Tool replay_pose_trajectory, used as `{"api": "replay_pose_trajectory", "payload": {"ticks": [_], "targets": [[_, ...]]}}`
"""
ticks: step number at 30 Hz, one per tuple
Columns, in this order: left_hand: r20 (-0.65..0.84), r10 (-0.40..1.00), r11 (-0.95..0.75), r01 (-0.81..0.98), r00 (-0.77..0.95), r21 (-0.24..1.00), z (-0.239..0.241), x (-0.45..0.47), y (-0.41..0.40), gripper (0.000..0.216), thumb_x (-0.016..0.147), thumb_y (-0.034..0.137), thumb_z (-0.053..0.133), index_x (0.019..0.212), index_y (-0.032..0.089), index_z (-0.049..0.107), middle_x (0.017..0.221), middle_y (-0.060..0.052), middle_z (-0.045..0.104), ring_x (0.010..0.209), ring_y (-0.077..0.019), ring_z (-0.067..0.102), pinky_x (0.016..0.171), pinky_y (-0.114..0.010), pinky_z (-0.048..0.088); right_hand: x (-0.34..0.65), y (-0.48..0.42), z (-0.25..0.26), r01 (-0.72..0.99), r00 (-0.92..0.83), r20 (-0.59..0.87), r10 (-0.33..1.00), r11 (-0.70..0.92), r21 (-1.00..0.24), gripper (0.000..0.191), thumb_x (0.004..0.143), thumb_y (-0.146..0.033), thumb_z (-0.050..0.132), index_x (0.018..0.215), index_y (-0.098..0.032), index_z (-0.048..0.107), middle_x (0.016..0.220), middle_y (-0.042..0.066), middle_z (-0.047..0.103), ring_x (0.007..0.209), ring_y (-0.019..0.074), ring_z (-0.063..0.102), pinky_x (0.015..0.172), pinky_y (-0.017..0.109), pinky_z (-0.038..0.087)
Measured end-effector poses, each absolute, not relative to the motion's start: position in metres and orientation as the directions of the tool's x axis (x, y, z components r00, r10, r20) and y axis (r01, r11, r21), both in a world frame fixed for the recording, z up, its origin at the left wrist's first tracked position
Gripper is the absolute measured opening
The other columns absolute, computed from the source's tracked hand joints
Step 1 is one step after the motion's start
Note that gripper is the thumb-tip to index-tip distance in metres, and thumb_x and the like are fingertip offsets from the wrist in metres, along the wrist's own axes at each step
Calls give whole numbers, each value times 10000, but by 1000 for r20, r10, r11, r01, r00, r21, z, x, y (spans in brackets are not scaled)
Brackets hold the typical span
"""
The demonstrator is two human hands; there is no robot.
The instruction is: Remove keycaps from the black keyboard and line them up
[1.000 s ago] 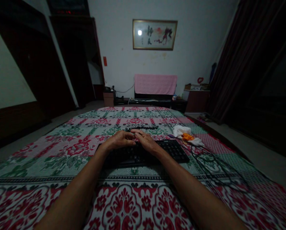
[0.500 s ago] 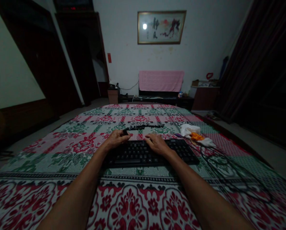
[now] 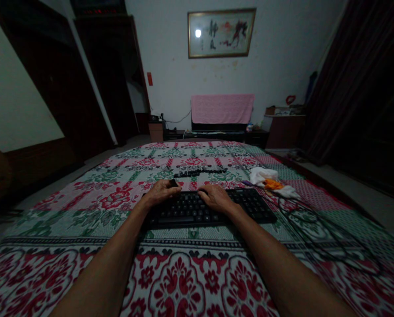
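Observation:
A black keyboard (image 3: 183, 215) lies on the patterned bedspread in front of me, partly covered by my hands. My left hand (image 3: 160, 192) is over its upper left corner, thumb and fingers closed on a small black piece (image 3: 173, 182) whose kind I cannot make out. Over the keyboard's top edge, right of the middle, rests my right hand (image 3: 215, 197). Its fingers are bent and pressed together, and whatever lies between the fingertips is hidden. Beyond the keyboard runs a row of small loose black keycaps (image 3: 200, 172).
To the right lie a white and orange cloth (image 3: 269, 181) and a loose black cable (image 3: 329, 242). The bedspread (image 3: 94, 198) covers the bed around the keyboard. Against the far wall, a pink cloth (image 3: 221, 108) drapes a screen on a low cabinet.
The view has shifted slightly. My right fingertips have moved a little at the keyboard's top edge. My left hand keeps its grip on the small black piece.

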State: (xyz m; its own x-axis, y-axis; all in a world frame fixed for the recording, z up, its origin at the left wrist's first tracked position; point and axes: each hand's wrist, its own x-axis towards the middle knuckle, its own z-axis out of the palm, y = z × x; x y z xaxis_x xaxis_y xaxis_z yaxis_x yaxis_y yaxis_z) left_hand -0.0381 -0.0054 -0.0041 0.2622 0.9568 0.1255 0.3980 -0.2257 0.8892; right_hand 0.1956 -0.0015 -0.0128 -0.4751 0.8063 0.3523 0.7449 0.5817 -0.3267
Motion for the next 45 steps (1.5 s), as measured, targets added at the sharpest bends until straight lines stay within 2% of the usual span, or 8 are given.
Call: {"api": "replay_pose_trajectory", "payload": {"ticks": [9,14,17,20,27,32,45], "targets": [[78,944,-214,418,319,883,6,-36,-13,302,666,431,612,723,134,623,574,28,546,532,-95,488,510,-203,354,195,4,-20,742,-467,373,802,585,-328,284,846,-352,438,937,-219,673,919,66,679,848,200,596,740,285,381],[25,947,-193,507,320,840,15,-27,-19,366,662,487,602,603,127,565,492,38,471,439,-68,393,421,-193,271,196,5,-21,729,-461,383,800,588,-350,290,846,-355,438,951,-222,673,923,66,678,856,203,591,756,290,379],[5,950,-170,503,313,848,21,-21,-23,400,660,522,594,626,124,571,484,39,456,420,-62,372,399,-189,239,196,5,-21,731,-459,373,806,581,-358,282,840,-352,451,957,-222,672,929,66,677,857,201,589,764,288,376],[38,961,-177,506,274,844,26,-17,-26,419,649,535,598,669,116,595,490,37,459,426,-60,377,400,-184,235,195,5,-20,745,-453,355,818,566,-354,287,843,-357,449,962,-219,670,934,69,674,865,198,587,774,285,375],[129,955,-261,552,265,792,20,-20,-18,419,698,527,538,603,122,588,475,20,498,427,-74,416,414,-185,267,196,1,-15,789,-498,275,823,561,-251,365,888,-393,352,1045,-218,631,1036,59,649,936,178,568,810,270,365],[183,948,-305,583,260,753,12,-19,-13,402,741,496,492,567,139,553,477,25,493,455,-85,458,444,-180,320,196,2,-16,798,-490,279,826,554,-237,366,887,-395,346,1059,-230,623,1049,49,646,946,180,568,805,267,368],[69,933,-299,652,353,697,14,-12,7,489,695,615,482,551,150,534,457,23,493,411,-83,452,410,-177,324,195,4,-18,794,-496,279,823,559,-238,363,888,-379,348,1027,-225,645,1011,57,658,927,178,569,788,260,365]]}}
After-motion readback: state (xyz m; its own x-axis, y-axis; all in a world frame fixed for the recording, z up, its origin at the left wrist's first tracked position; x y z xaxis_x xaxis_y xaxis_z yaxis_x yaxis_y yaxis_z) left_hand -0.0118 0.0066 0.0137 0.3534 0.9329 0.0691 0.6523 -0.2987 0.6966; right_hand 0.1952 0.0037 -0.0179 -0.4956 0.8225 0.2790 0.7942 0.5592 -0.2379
